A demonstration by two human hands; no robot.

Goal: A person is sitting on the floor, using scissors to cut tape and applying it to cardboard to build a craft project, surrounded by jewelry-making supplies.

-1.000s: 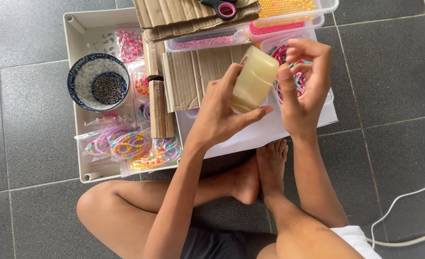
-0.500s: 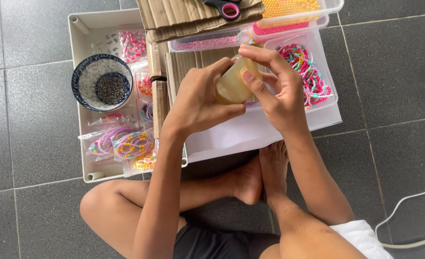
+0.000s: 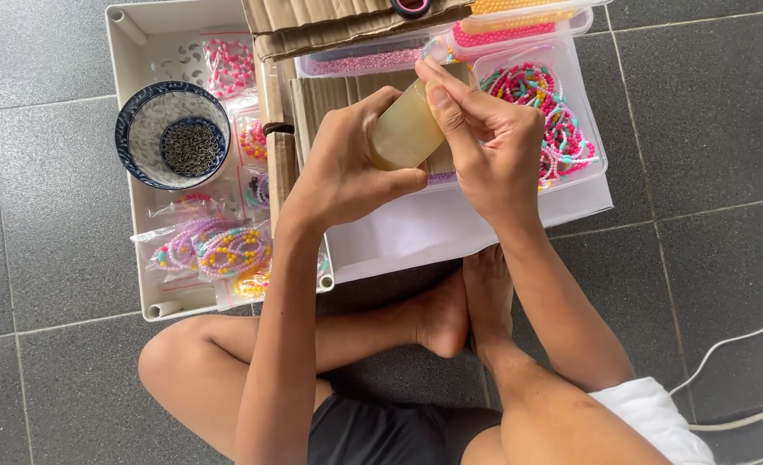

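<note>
I sit cross-legged on a grey tiled floor. My left hand (image 3: 347,176) grips a small translucent yellowish jar (image 3: 405,131) around its body, held tilted above the containers. My right hand (image 3: 489,146) closes its fingers over the jar's upper end, thumb along its side. Under my hands lies a clear plastic box (image 3: 588,185) with colourful bead bracelets (image 3: 541,108) in it. Whether the jar has a lid on is hidden by my fingers.
A white tray (image 3: 127,52) at the left holds a blue-patterned bowl (image 3: 140,129) of small dark pieces and bags of bead bracelets (image 3: 218,250). Corrugated cardboard (image 3: 312,26) and bead-filled clear boxes (image 3: 502,30) lie at the top. A white cable (image 3: 734,344) runs at the right.
Both hands with the jar have drifted left and slightly down. My right hand has closed from beside the jar onto its upper end.
</note>
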